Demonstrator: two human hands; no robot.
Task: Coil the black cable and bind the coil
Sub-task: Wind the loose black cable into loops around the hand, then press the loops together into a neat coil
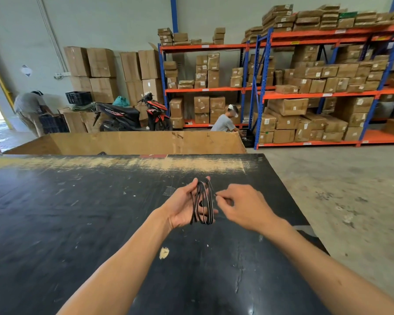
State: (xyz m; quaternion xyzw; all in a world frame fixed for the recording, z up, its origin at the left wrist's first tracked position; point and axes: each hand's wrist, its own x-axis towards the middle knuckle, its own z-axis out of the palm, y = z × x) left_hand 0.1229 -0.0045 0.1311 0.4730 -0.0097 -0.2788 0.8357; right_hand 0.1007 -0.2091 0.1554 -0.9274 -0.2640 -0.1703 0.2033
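Note:
The black cable [203, 202] is wound in several long loops around my left hand [183, 206], which is held palm up above the black table [77, 223]. Its fingers curl around the loops and hold the coil. My right hand [241, 206] is just to the right of the coil, thumb and forefinger pinched together on a thin end of the cable at the coil's right side. What lies inside that pinch is too small to make out.
A large open cardboard box [134, 143] stands behind the table's far edge. The table's right edge drops to a concrete floor [350, 201]. Further back are shelving racks of cartons [316, 94], a parked scooter [132, 114] and two people.

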